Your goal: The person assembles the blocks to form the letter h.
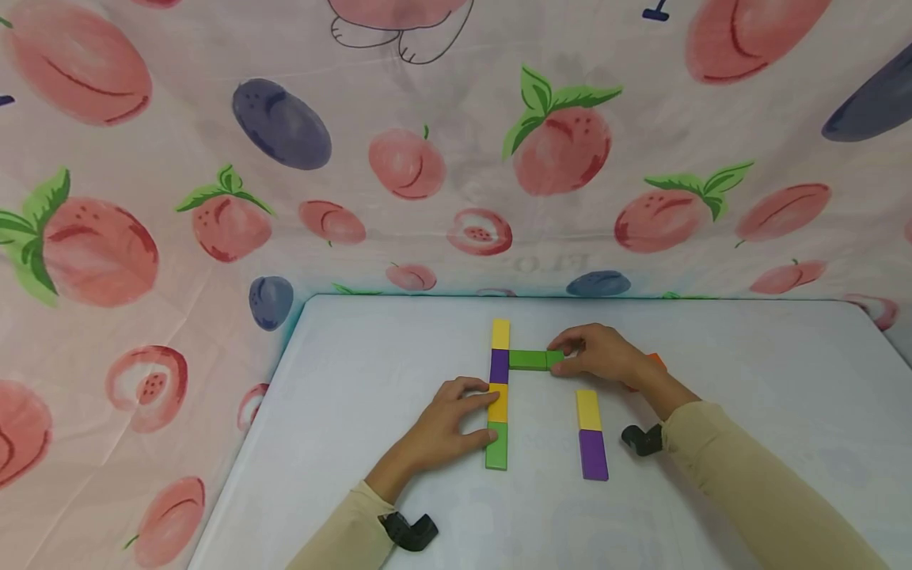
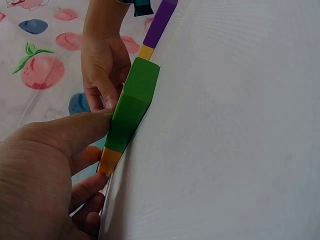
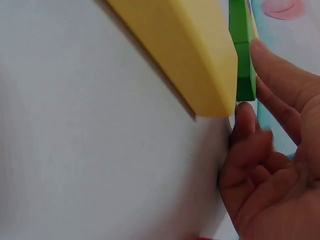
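Note:
A column of flat blocks runs away from me on the white table: a green block [image 1: 496, 457] nearest, then a yellow block [image 1: 499, 410], a purple block [image 1: 499, 366] and another yellow block [image 1: 501, 333] at the far end. From the purple block, a green bar [image 1: 527, 360] reaches rightward, with a shorter-looking green block [image 1: 554, 359] at its end. My right hand [image 1: 606, 355] pinches that end block between thumb and fingers. My left hand [image 1: 436, 434] rests against the column's left side, thumb [image 2: 90, 127] on the near green block and fingertips at the nearer yellow one.
Right of the column, a yellow block [image 1: 588, 410] and a purple block [image 1: 594, 455] lie end to end. An orange piece [image 1: 656, 362] is partly hidden behind the right wrist. Fruit-patterned cloth [image 1: 427, 237] rises behind the table [image 1: 385, 340]. Black devices [image 1: 411, 532] sit at both wrists.

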A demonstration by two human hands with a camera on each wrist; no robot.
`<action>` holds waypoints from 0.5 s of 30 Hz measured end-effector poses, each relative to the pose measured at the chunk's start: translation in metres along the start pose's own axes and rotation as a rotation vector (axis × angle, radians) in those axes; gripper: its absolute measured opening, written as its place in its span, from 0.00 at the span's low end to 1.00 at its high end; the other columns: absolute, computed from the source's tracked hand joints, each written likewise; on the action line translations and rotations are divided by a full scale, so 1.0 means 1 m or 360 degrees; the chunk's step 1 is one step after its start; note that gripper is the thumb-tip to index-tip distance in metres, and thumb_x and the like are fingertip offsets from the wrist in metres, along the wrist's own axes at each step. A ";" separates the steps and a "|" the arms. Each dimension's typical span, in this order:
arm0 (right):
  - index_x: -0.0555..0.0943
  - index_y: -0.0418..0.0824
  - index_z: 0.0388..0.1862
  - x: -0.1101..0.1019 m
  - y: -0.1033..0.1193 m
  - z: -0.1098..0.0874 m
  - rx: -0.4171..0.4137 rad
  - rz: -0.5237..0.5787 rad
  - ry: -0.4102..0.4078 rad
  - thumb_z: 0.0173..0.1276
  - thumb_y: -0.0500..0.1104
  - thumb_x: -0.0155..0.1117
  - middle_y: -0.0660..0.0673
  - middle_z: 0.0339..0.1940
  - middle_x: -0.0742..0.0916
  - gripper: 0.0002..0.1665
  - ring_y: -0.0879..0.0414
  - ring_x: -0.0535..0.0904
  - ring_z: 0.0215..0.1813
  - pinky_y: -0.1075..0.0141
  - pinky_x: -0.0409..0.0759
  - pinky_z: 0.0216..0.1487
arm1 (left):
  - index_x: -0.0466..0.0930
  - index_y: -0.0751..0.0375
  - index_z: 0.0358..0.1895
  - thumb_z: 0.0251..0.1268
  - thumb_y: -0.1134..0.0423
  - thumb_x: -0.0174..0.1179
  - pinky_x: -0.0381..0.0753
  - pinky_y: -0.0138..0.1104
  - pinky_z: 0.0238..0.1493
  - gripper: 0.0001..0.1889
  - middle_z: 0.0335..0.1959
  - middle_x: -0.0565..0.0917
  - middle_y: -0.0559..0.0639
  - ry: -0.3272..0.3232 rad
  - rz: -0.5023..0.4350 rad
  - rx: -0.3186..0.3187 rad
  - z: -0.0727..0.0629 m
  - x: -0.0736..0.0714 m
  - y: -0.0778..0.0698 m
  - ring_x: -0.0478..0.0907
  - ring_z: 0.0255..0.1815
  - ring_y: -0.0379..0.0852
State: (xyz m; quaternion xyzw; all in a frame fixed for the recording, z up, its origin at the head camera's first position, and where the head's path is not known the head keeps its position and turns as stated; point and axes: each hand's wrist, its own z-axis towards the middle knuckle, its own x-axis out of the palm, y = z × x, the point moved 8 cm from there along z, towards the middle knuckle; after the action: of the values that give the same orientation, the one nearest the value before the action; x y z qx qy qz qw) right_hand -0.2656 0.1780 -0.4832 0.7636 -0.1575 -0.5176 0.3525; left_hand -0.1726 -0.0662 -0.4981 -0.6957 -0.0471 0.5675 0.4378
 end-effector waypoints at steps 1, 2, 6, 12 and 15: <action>0.88 0.50 0.54 0.001 0.001 0.000 -0.0005 -0.0008 -0.0006 0.61 0.54 0.78 0.46 0.48 0.87 0.23 0.51 0.79 0.52 0.58 0.74 0.54 | 0.78 0.48 0.70 0.66 0.50 0.67 0.67 0.47 0.75 0.29 0.71 0.71 0.43 0.0001 -0.0002 -0.0001 0.000 0.000 0.000 0.63 0.74 0.46; 0.88 0.50 0.54 0.001 0.002 0.001 -0.0008 -0.0010 -0.0012 0.62 0.54 0.77 0.47 0.46 0.87 0.22 0.52 0.79 0.51 0.58 0.74 0.53 | 0.78 0.48 0.70 0.66 0.50 0.67 0.67 0.47 0.75 0.29 0.71 0.71 0.43 0.0000 -0.0003 -0.0001 0.000 0.000 0.000 0.63 0.74 0.46; 0.89 0.50 0.53 0.002 0.004 0.002 -0.0003 -0.0012 -0.0043 0.65 0.54 0.74 0.49 0.42 0.87 0.19 0.52 0.78 0.47 0.59 0.75 0.49 | 0.77 0.47 0.70 0.66 0.49 0.67 0.67 0.47 0.75 0.29 0.71 0.71 0.43 0.0002 -0.0008 -0.0007 0.000 0.000 0.001 0.62 0.74 0.46; 0.91 0.52 0.50 0.003 0.003 0.004 -0.0006 -0.0060 -0.0100 0.67 0.56 0.71 0.48 0.50 0.90 0.16 0.48 0.81 0.56 0.52 0.78 0.57 | 0.77 0.47 0.70 0.66 0.49 0.67 0.67 0.47 0.75 0.29 0.71 0.71 0.43 0.0006 -0.0004 -0.0007 0.000 0.000 0.001 0.62 0.74 0.46; 0.91 0.52 0.49 0.004 0.003 0.006 -0.0013 -0.0072 -0.0121 0.68 0.56 0.71 0.48 0.50 0.90 0.15 0.46 0.81 0.59 0.47 0.78 0.61 | 0.77 0.47 0.70 0.66 0.49 0.67 0.68 0.47 0.75 0.29 0.71 0.71 0.43 0.0008 -0.0001 -0.0009 0.000 0.001 0.001 0.62 0.74 0.45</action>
State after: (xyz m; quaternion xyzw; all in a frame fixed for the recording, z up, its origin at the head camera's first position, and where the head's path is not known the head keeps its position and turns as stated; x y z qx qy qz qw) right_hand -0.2686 0.1713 -0.4852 0.7453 -0.1514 -0.5548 0.3374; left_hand -0.1730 -0.0666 -0.4995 -0.6984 -0.0478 0.5655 0.4362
